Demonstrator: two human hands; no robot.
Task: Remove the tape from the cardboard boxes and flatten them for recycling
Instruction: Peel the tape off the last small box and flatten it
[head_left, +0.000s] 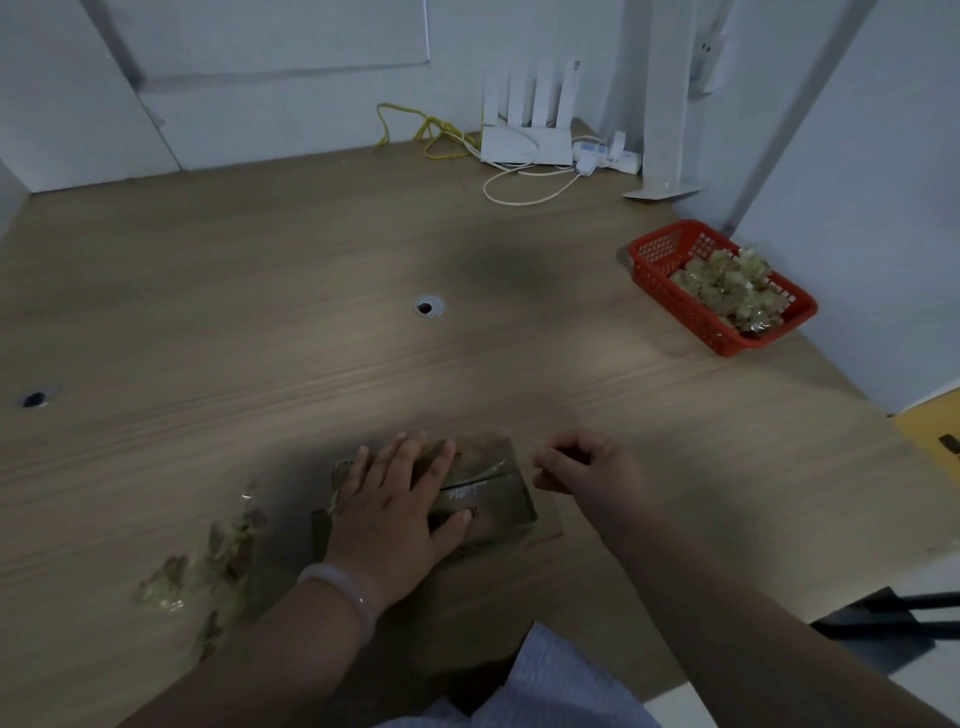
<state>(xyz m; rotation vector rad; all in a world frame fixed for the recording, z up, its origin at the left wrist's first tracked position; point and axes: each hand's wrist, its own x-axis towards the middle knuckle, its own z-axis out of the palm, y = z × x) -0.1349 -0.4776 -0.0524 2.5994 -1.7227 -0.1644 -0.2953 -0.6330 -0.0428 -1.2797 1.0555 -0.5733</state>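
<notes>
Several crumpled scraps of yellowish clear tape (208, 566) lie near left on the wooden table (311, 338). The left hand (400, 499) presses flat, fingers spread, on the small brown cardboard box (496, 512) at the near edge. Just beside it, the right hand (587, 467) curls thumb to forefinger; whether it pinches tape is unclear. Far right sits a red plastic mesh basket (655, 255) of tape wads
</notes>
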